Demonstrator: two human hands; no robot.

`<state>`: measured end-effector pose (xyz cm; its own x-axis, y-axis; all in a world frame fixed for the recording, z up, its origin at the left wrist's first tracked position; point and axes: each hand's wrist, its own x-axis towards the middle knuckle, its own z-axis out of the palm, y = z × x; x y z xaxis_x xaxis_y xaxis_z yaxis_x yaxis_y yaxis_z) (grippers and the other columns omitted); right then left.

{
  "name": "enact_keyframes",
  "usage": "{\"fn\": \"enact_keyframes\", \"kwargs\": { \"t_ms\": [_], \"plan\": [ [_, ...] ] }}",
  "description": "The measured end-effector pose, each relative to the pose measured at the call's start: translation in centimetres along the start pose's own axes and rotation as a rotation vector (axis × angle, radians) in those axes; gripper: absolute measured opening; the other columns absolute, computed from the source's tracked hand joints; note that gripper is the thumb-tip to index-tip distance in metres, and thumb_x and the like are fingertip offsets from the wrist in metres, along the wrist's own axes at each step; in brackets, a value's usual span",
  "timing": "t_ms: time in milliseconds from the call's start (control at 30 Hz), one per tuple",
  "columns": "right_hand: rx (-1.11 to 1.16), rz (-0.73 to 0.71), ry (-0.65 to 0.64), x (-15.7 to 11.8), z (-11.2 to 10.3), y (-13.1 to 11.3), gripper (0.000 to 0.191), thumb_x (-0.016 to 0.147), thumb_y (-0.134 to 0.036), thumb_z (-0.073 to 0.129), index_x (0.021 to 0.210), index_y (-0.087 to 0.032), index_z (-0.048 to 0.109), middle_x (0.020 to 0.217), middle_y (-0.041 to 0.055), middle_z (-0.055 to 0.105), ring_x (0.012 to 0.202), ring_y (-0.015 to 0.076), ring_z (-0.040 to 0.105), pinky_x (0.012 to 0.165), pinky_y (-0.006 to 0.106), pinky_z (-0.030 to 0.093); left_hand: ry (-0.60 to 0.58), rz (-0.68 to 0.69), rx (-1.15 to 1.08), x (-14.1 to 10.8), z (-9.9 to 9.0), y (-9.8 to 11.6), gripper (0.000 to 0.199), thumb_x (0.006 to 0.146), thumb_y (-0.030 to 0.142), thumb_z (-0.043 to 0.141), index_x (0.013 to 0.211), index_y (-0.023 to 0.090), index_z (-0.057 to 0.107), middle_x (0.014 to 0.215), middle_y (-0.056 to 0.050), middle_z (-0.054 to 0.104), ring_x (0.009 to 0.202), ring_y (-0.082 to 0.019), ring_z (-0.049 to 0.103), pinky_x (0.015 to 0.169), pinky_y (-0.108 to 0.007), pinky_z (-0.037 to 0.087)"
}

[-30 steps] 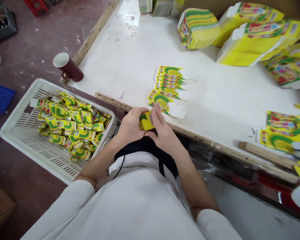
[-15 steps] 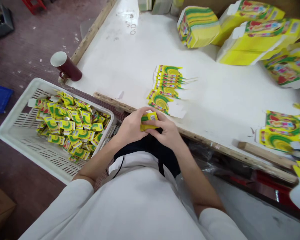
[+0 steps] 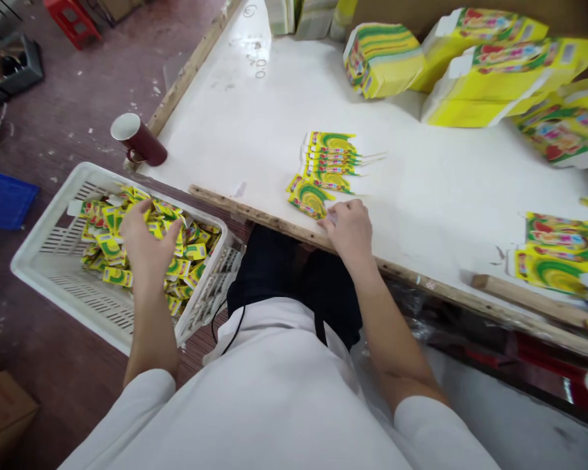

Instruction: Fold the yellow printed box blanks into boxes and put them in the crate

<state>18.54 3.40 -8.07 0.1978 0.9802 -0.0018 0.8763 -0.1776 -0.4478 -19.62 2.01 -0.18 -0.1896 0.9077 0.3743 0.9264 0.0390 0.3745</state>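
My left hand [image 3: 147, 243] is over the white plastic crate [image 3: 44, 251], thumb and fingers spread, holding nothing. Beneath it lie many small folded yellow-green cartons [image 3: 117, 277]. On the table, my right hand [image 3: 351, 230] has its thumb and fingertips closed on the white end of the nearest flattened carton [image 3: 308, 197], which is yellow with a green swirl. Behind that one, a row of more flattened cartons [image 3: 332, 154] overlaps, their flaps pointing right. My right fingers partly hide the gripped end.
A maroon mug [image 3: 144, 145] stands at the table's left corner. Stacks of larger yellow cartons [image 3: 509, 81] line the back right. More printed cartons [image 3: 553, 251] and a wooden strip [image 3: 529, 300] lie at right. A wooden edge [image 3: 264, 215] borders the table.
My hands have parted. The left moved left over the crate and no longer holds the small folded carton. The right moved forward onto the table to the nearest flattened carton.
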Motion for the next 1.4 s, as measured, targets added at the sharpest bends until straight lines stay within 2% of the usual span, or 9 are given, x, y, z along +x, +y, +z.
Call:
{"fn": "enact_keyframes", "kwargs": {
  "t_ms": [400,533,733,867,967,1100,1167,1267,1400],
  "plan": [
    [0.09,-0.024,0.02,0.3,1.5,-0.9,0.023,0.075,-0.013,0.071,0.098,-0.016,0.068,0.109,0.0169,0.063,0.104,0.0334,0.059,0.096,0.049,0.05,-0.455,0.325,-0.424,-2.4,6.9,10.1,0.032,0.086,0.034,0.069,0.114,0.019,0.064,0.115,-0.007,0.072,0.112,-0.024,0.065,0.102,-0.041,0.05],
    [0.268,-0.031,0.056,0.1,1.5,-0.8,0.02,0.074,-0.012,0.066,0.091,-0.02,0.059,0.104,0.0125,0.067,0.096,0.0289,0.062,0.092,0.048,0.051,-0.55,0.263,-0.62,-3.5,8.2,11.3,0.034,0.086,0.032,0.07,0.117,0.02,0.062,0.116,-0.008,0.072,0.113,-0.022,0.067,0.102,-0.04,0.052],
    [0.921,-0.044,-0.012,-1.5,0.3,-1.8,0.025,0.073,-0.028,0.074,0.084,-0.025,0.052,0.081,-0.0016,0.062,0.072,0.0171,0.062,0.071,0.035,0.055,-0.577,0.039,-1.009,-5.0,11.0,13.5,0.065,0.084,0.046,0.072,0.136,0.023,0.042,0.135,-0.015,0.062,0.123,-0.025,0.064,0.098,-0.043,0.057],
    [1.097,-0.175,-0.269,-4.1,-0.5,-4.1,0.026,0.075,-0.035,0.079,0.083,-0.025,0.057,0.074,-0.0034,0.06,0.066,0.0147,0.061,0.061,0.03,0.053,-0.542,-0.087,-1.088,-5.1,10.8,17.1,0.043,0.106,0.038,0.025,0.145,0.025,0.037,0.135,-0.012,0.063,0.122,-0.024,0.065,0.101,-0.049,0.057],
    [1.27,-0.143,-0.197,-5.9,-0.7,-5.4,0.029,0.074,-0.033,0.082,0.088,-0.027,0.057,0.078,-0.0031,0.064,0.069,0.0153,0.063,0.064,0.03,0.055,-0.544,-0.223,-1.075,-5.0,10.1,19.2,0.064,0.102,0.031,-0.01,0.15,0.024,0.032,0.125,-0.013,0.066,0.109,-0.024,0.07,0.095,-0.052,0.058],
    [1.37,-0.19,-0.116,-7.7,-0.7,-6.2,0.035,0.077,-0.026,0.081,0.104,-0.031,0.059,0.099,0.0002,0.066,0.092,0.0169,0.066,0.085,0.033,0.056,-0.553,-0.264,-1.104,-5.6,10.1,19.8,0.084,0.094,0.049,-0.023,0.143,0.022,0.039,0.119,-0.012,0.065,0.103,-0.021,0.068,0.089,-0.043,0.058],
    [1.362,-0.238,-0.172,-8.1,-0.5,-6.4,0.031,0.078,-0.025,0.08,0.103,-0.029,0.062,0.101,0.0008,0.065,0.095,0.0162,0.066,0.087,0.031,0.055,-0.465,-0.283,-1.247,-6.1,10.2,19.5,0.089,0.091,0.071,-0.012,0.131,0.02,0.05,0.107,-0.012,0.066,0.097,-0.022,0.068,0.084,-0.04,0.058],
    [1.356,-0.234,-0.209,-8.0,-0.1,-6.3,0.029,0.079,-0.028,0.081,0.101,-0.028,0.061,0.094,-0.001,0.065,0.085,0.0141,0.065,0.077,0.027,0.054,-0.342,-0.274,-1.445,-6.7,10.5,18.3,0.084,0.075,0.092,0.037,0.113,0.02,0.056,0.091,-0.006,0.063,0.086,-0.019,0.065,0.078,-0.033,0.055],
    [1.395,-0.132,-0.102,-7.5,-0.1,-5.9,0.045,0.071,-0.033,0.088,0.104,-0.03,0.057,0.089,-0.0044,0.066,0.08,0.0127,0.065,0.074,0.025,0.054,-0.454,-0.109,-1.506,-6.4,10.8,16.5,0.08,0.054,0.075,0.082,0.108,0.022,0.055,0.097,-0.001,0.06,0.088,-0.016,0.062,0.079,-0.028,0.053]
  ]
}}
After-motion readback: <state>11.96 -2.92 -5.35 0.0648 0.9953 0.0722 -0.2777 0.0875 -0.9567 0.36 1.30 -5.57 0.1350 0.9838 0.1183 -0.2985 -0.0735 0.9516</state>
